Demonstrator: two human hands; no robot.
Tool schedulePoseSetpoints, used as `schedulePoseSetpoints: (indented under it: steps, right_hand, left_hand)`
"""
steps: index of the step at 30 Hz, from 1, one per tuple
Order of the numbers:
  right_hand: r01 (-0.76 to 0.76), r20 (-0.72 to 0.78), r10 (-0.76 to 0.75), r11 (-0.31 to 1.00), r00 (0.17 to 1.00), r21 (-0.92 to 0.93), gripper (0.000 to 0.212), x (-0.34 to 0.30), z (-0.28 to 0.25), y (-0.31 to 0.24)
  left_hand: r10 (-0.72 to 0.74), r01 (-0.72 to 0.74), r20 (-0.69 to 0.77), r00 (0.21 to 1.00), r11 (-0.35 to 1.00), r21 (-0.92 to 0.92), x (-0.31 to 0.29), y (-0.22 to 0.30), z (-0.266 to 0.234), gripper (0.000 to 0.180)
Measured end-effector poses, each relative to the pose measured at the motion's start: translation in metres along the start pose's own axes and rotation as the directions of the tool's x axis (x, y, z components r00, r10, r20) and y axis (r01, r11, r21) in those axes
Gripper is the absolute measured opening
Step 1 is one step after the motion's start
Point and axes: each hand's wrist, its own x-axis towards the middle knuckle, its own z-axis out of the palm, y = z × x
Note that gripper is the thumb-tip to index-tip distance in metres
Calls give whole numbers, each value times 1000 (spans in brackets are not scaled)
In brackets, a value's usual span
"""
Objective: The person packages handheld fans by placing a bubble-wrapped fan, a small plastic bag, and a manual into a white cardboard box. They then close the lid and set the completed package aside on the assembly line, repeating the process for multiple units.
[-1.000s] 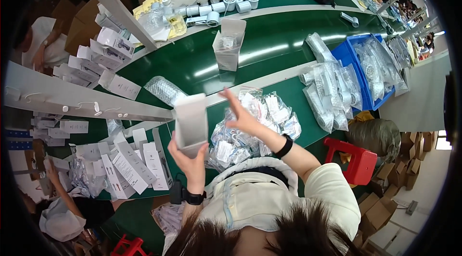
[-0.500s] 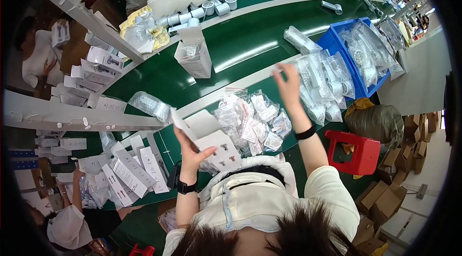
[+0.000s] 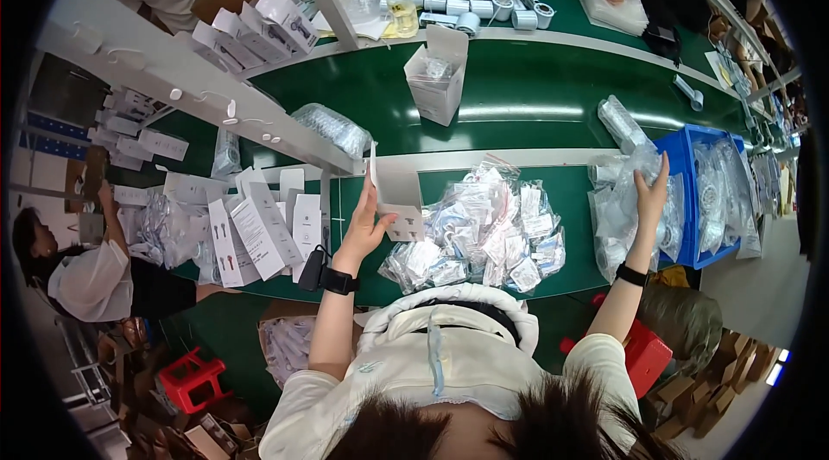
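My left hand (image 3: 363,231) is closed on an open white cardboard box (image 3: 402,220) with small pictures printed on it, its flap standing up beside my fingers. My right hand (image 3: 652,192) curves round a clear bubble-wrapped package (image 3: 637,168) at the top of a group of similar packages on the right. What sits inside the wrap is hard to make out. Between my two hands lies a heap of small clear bags (image 3: 488,231) holding white and bluish contents.
A blue bin (image 3: 688,192) of wrapped pieces stands right of my right hand. Another open white box (image 3: 436,84) sits on the green belt. Several white boxes (image 3: 259,231) lean at left, near a metal post (image 3: 224,106). Co-workers sit at left and across.
My right hand has moved from the air beside the wrapped packages onto one of them. My left hand keeps the white box, which has turned. The whole view has shifted.
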Motion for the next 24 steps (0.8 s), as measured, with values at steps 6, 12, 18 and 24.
schedulePoseSetpoints:
  steps: [6,12,18,24]
  right_hand:
    - [22,-17,-31,164,999,986,61,-66,4,-169]
    - [-195,241,177,-244,954,950,50,-129,74,-313]
    - [-216,221,182,-51,958,975,48,-141,125,-324]
    - [212,57,-462,510,885,834,38,-139,113,-315]
  left_hand:
    - [-31,17,116,993,992,121,14,24,-7,78]
    - [-143,215,-281,949,946,242,24,55,13,71]
    - [-225,285,-431,874,955,81,14,51,11,60]
    - [-171,181,-279,945,983,14,5,35,22,55]
